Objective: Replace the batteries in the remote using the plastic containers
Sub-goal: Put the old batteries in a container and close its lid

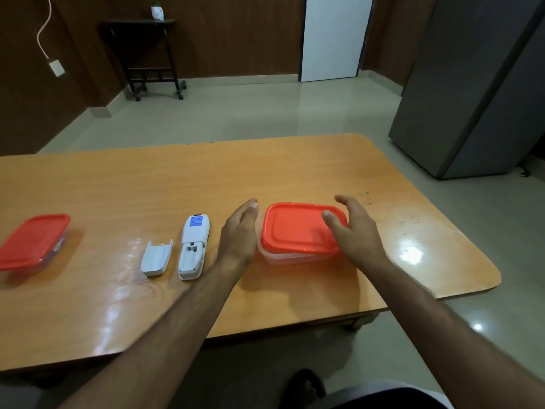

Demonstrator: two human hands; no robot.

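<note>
since the remote (193,246) lies face down on the table (118,184) with its battery cover (156,258) off beside it, i reach for the box (298,231). my left hand (239,231) and right hand (354,228) flank its red lid, fingers apart, holding nothing; another box (32,240) sits far left.

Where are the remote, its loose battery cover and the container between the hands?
remote (193,246): head view, middle of its back.
battery cover (156,258): head view, centre of its inner face.
container (298,228): head view, centre of its red lid.
</note>
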